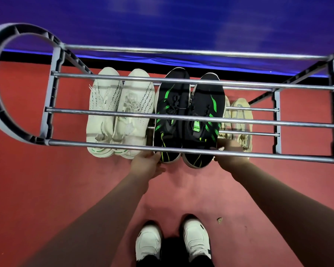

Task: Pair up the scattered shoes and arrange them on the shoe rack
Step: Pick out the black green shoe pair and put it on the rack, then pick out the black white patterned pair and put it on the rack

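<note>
- The black shoes, left one [172, 101] and right one [204, 101], lay side by side on a lower level of the rack [66, 143], under its top bars.
- Their long axes ran across the bars, with toes toward the blue wall [162, 20] and heels toward the person.
- The heels stuck out a little past the front bar.
- The left grip [147, 162] touched the heel of the left black shoe. The right grip [229, 151] touched the outer side of the right one.
- The front bar crossed both grips and hid the fingers, so I cannot tell if they were clamped or apart.
- The white pair [104, 97] lay just left of the black shoes and pointed the same way.
- The beige pair [239, 115] lay at the right, partly hidden behind the right black shoe and the bars; its level was hard to make out.
- The picture was blurred toward the edges, and the right end of the rack was cut off.
</note>
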The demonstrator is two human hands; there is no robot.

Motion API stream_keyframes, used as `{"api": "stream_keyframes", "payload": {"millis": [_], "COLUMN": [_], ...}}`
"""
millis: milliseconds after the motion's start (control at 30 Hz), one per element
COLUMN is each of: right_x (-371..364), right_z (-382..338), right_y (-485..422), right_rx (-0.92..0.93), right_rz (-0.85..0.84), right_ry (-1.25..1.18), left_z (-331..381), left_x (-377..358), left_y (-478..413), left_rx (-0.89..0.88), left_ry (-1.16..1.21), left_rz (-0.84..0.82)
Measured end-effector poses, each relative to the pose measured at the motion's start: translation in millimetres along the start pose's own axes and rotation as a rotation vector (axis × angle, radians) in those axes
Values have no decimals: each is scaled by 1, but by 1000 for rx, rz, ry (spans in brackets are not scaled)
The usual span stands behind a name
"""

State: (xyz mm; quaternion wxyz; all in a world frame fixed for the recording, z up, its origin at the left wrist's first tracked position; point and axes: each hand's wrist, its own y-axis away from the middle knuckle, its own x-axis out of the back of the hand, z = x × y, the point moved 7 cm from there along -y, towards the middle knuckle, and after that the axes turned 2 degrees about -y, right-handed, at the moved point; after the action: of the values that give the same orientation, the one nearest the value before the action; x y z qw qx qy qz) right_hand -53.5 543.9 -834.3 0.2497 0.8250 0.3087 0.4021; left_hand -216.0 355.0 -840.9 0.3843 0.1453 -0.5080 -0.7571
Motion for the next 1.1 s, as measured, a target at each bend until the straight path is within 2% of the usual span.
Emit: {"api": "stream_keyframes", "payload": {"millis": [167,300,367,467,567,667,800,1100], "right_x": [2,15,26,44,70,114,166,289], "right_z": [-11,-6,-4,1,12,13,20,100], "right_y": [17,40,58,93,133,175,225,330], "right_rx": [-67,-83,-64,-63,-72,-61,-74,-213], "right_rz": [-94,-51,-34,-26,-19,80,200,492], "right_ry": [-49,90,150,158,157,107,-9,-278], "left_z": [1,7,14,30,49,73,96,110], "left_x": [2,1,1,-7,-27,-56,-96,-225], "left_y": [21,52,70,109,157,206,257,366], "left_rx": [21,-36,-136,-380,-566,-771,-912,-1078], "left_ry": [-142,-249,-409,-769,-894,-979,-1092,-1179], "left_rz": [18,11,28,42,-36,-97,-214,-502]}}
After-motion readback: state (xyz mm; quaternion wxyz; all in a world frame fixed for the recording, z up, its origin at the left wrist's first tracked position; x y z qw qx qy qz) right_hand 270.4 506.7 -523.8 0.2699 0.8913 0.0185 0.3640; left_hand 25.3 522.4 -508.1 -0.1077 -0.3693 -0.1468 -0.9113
